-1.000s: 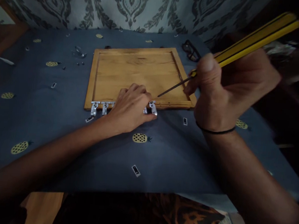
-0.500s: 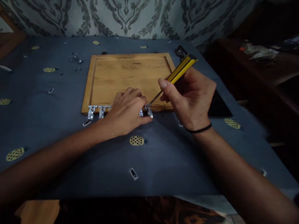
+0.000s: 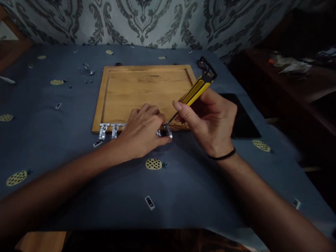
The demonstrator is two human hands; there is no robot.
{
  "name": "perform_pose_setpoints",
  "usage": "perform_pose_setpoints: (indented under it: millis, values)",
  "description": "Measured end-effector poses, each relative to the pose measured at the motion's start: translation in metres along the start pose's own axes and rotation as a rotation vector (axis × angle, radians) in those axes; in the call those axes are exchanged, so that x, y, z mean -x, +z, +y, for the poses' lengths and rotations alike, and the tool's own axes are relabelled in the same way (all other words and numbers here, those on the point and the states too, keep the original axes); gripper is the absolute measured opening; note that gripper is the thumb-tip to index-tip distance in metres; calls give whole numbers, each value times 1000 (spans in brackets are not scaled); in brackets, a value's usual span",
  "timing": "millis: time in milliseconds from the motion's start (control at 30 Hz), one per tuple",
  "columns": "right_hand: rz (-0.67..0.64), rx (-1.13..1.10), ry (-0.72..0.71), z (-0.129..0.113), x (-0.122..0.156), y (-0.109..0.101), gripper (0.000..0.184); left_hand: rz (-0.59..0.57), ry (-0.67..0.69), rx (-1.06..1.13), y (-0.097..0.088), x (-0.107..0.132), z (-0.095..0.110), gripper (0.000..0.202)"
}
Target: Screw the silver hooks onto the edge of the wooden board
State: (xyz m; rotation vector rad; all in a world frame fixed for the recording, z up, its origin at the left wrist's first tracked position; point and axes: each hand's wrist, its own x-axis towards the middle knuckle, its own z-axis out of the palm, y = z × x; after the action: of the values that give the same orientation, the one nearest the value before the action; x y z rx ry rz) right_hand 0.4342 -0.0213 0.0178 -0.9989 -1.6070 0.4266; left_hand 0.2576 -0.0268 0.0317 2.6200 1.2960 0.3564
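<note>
My right hand (image 3: 211, 121) is closed around a yellow-and-black screwdriver (image 3: 195, 92), its shaft slanting down to the left. The tip meets a small silver metal hook (image 3: 168, 130) at the near edge of a wooden board (image 3: 142, 87). My left hand (image 3: 144, 130) bends over that edge, fingers on the board and thumb under the hook, pinching it in place. Left of this hand, more metal hooks (image 3: 103, 131) sit in a row along the same edge. Others are partly hidden behind my left hand, and the screw under the tip is too small to make out.
Small screws (image 3: 88, 82) and a clear plastic piece (image 3: 88, 70) lie on the blue pineapple-print tablecloth (image 3: 115, 203) left of the board. Glasses (image 3: 206, 67) rest behind it on the right. A dark flat tablet-like panel (image 3: 246, 120) lies beside my right hand. A white cable (image 3: 1, 78) reaches in from the left.
The screwdriver handle has turned and tipped slightly left, with my right hand shifting a little left. My left hand keeps its hold on the hook. The whole view has moved slightly.
</note>
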Motion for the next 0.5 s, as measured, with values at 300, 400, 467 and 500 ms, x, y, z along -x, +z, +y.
perform_pose_setpoints:
  millis: [300, 400, 467, 500]
  values:
    - [-1, 68, -20, -3, 0, -1, 37, -25, -18, 18, -2, 1, 2, 32]
    - [-16, 70, -11, -4, 1, -1, 36, -48, -50, 53, -12, -1, -2, 33]
    - [-19, 77, -9, -5, 1, -1, 35, -27, -77, 109, -21, -2, -7, 30]
    - [-20, 76, -12, -5, 1, -1, 35, 1, -84, 147, -26, -3, -9, 25]
